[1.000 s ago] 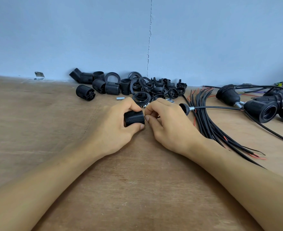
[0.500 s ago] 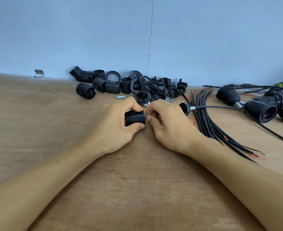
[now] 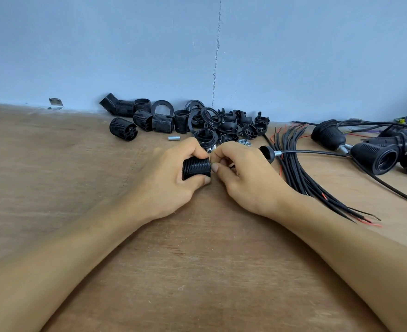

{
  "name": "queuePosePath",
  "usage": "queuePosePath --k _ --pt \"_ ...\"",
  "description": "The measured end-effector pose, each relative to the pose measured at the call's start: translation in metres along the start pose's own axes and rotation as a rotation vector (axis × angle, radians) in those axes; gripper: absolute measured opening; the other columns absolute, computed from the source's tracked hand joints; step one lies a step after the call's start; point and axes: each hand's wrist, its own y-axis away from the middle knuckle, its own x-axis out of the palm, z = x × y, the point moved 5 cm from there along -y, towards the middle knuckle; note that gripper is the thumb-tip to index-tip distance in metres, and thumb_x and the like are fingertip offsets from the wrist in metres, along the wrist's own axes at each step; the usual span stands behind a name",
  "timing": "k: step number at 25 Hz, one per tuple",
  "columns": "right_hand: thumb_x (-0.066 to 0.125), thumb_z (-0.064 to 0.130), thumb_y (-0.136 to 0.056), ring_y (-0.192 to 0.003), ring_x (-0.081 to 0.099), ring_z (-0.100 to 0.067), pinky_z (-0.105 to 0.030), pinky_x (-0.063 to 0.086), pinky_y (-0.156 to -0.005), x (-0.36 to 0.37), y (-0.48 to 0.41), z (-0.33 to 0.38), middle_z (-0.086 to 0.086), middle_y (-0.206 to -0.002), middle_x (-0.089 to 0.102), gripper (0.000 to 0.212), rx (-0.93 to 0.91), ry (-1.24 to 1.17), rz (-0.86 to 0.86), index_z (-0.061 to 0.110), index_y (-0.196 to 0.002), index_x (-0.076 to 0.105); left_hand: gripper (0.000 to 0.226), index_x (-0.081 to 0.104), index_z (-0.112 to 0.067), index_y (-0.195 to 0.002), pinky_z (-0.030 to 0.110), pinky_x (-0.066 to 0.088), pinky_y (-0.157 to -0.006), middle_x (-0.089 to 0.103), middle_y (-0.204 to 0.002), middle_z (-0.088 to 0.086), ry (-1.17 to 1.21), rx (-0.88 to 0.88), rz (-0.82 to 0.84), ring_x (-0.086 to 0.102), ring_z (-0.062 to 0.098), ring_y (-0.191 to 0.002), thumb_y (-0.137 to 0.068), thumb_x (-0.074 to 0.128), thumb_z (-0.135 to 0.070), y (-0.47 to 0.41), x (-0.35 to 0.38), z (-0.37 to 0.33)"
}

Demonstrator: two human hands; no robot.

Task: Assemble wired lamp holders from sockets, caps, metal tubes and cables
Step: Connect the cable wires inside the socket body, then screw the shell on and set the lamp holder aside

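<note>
While the left hand [image 3: 164, 180] is wrapping its fingers round the black ribbed plastic socket [image 3: 196, 167] mid-table and the right hand [image 3: 244, 179] is pinching something hidden at its right end, I'm guessing bracing the socket steady and feeding slowly is working best.

socket [image 3: 196, 168]: black, ribbed | table [image 3: 54, 176]: brown | wall [image 3: 102, 44]: blue

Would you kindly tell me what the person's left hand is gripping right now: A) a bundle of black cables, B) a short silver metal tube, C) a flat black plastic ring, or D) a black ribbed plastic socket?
D: the left hand curls its fingers and thumb round the black ribbed plastic socket, while the right hand has its fingertips at the socket's end.
</note>
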Motion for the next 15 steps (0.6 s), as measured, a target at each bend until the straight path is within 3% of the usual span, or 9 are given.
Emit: queuePosePath --k 5,9,12,15 --pt "0.063 0.020 -0.095 -0.088 0.058 -0.011 -0.033 0.046 -0.088 -0.001 -0.001 -0.002 0.008 -0.089 0.064 0.006 0.058 -0.014 -0.003 0.021 -0.095 0.069 0.032 0.055 -0.047 -0.101 0.040 0.055 -0.081 0.069 -0.097 -0.022 -0.016 -0.029 0.039 0.065 0.003 -0.092 -0.077 0.074 -0.038 0.000 -0.002 0.004" --pt "0.054 0.024 -0.101 -0.103 0.060 -0.016 -0.047 0.043 -0.099 -0.010 -0.001 -0.002 0.005 -0.103 0.067 0.018 0.059 0.005 -0.111 0.021 -0.108 0.071 0.032 0.055 -0.047 -0.103 0.039 0.055 -0.081 0.067 -0.095 -0.021 -0.023 -0.041 0.040 0.063 0.001 -0.089 -0.078 0.073 -0.041 0.000 0.000 0.007" --pt "0.048 0.024 -0.103 -0.116 0.052 -0.022 -0.043 0.034 -0.104 -0.025 0.001 -0.014 0.003 -0.116 0.063 0.024 0.197 0.168 -0.282 0.024 -0.117 0.067 0.037 0.053 -0.049 -0.103 0.035 0.054 -0.079 0.066 -0.096 -0.021 -0.033 -0.047 0.048 0.062 0.002 -0.089 -0.083 0.080 -0.034 0.001 -0.001 0.010" --pt "0.043 0.026 -0.103 -0.125 0.041 -0.026 -0.040 0.027 -0.103 -0.032 0.005 -0.024 0.001 -0.130 0.056 0.029 0.361 0.337 -0.322 0.027 -0.123 0.063 0.040 0.051 -0.051 -0.101 0.025 0.048 -0.072 0.064 -0.091 -0.024 -0.064 -0.041 0.030 0.059 -0.003 -0.089 -0.083 0.081 -0.033 0.001 -0.001 0.011"
